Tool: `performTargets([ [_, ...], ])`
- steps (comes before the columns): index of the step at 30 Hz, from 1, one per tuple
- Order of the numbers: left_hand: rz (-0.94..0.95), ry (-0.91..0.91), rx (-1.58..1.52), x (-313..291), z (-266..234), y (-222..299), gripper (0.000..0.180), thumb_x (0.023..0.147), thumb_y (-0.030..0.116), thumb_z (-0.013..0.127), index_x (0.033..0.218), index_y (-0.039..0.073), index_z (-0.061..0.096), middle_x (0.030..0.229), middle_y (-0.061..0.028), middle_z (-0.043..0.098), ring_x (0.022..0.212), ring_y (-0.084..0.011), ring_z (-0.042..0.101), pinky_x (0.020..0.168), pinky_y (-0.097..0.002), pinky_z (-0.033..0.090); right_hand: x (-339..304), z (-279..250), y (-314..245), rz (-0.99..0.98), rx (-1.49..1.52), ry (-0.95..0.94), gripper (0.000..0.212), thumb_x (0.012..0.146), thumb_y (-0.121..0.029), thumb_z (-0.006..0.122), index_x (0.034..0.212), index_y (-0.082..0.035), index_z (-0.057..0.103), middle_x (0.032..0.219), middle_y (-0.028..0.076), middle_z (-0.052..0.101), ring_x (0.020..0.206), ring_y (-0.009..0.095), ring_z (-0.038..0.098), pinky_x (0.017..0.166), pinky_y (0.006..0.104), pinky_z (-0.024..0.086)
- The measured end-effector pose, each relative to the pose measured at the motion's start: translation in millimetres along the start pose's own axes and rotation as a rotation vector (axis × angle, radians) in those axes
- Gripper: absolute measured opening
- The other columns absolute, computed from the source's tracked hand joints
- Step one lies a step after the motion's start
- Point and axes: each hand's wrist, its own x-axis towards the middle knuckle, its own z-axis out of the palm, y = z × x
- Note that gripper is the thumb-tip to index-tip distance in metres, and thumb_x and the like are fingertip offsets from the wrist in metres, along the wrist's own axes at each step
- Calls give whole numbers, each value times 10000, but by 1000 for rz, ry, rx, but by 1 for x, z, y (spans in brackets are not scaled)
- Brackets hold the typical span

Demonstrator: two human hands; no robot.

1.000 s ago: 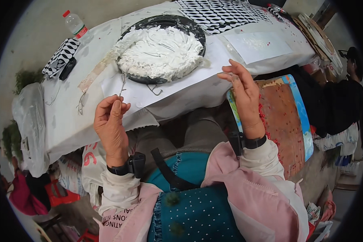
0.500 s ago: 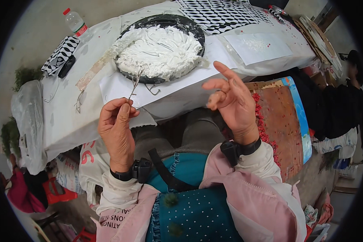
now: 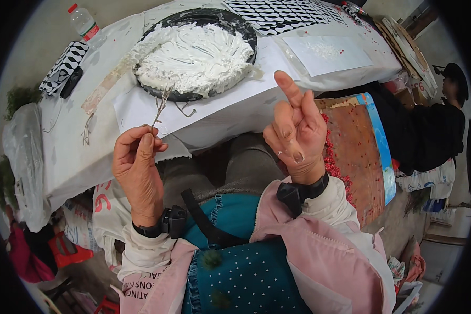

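Observation:
My left hand point(image 3: 137, 172) pinches the lower end of a thin, branched brown twig point(image 3: 160, 109) between thumb and fingertips. The twig points up toward the near rim of a round black tray point(image 3: 247, 32), which holds a thick layer of white paste point(image 3: 196, 60). My right hand point(image 3: 298, 128) is raised at the table's front edge, palm turned up. Its fingers are partly bent and apart, with nothing visible between them and a little white smear on it. A small bent twig point(image 3: 186, 110) lies on the white paper point(image 3: 125, 112) just below the tray.
Red beads point(image 3: 331, 152) line the edge of a brown board point(image 3: 357, 162) at right. A white sheet with crumbs point(image 3: 327, 55) and patterned black-and-white cloth point(image 3: 280, 15) lie on the table. At far left are a plastic bottle point(image 3: 83, 22) and another twig point(image 3: 86, 131). A person point(image 3: 439, 120) is at far right.
The fingers of my right hand have curled in more and turned. My left hand still holds the twig. The whole view has shifted slightly, moving the scene up and left.

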Motion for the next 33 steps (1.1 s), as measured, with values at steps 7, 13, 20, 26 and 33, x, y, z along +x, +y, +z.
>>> performTargets([
  [7, 7, 1, -7, -2, 0, 1, 146, 916, 58, 629, 1054, 14, 608, 965, -81, 643, 821, -127, 610, 746, -281, 528, 3, -7, 4, -14, 149, -101, 607, 1047, -415, 169, 1449, 26, 281, 845, 206, 625, 344, 161, 439, 406, 258, 396],
  [13, 27, -1, -30, -1, 0, 2, 143, 918, 54, 625, 1054, 11, 608, 971, -88, 642, 819, -126, 607, 741, -278, 526, 5, 2, 9, -63, -583, 287, 549, 1054, -377, 229, 1392, 27, 382, 971, 151, 616, 620, 157, 597, 497, 229, 431],
  [20, 46, 11, -43, -2, -1, 3, 151, 918, 52, 624, 1060, 4, 605, 983, -98, 646, 814, -126, 609, 734, -273, 526, 8, -25, 22, -310, -1006, 531, 439, 1044, -282, 349, 1322, 37, 466, 1059, 119, 599, 817, 152, 621, 605, 211, 456],
  [26, -8, -30, -151, 0, 6, 0, 166, 920, 48, 620, 1076, -6, 603, 996, -105, 651, 824, -131, 629, 754, -279, 544, 5, -6, 41, 88, -1182, 147, 250, 981, -120, 522, 1179, -5, 622, 1003, 74, 602, 737, 89, 593, 607, 202, 460],
  [33, -107, -93, -193, 0, 13, -10, 176, 910, 13, 621, 1082, -12, 602, 982, -92, 652, 821, -137, 647, 764, -269, 553, 29, 31, 80, -25, -1056, 46, 189, 915, -7, 595, 1080, -11, 687, 933, 38, 588, 662, 60, 551, 560, 186, 445],
])
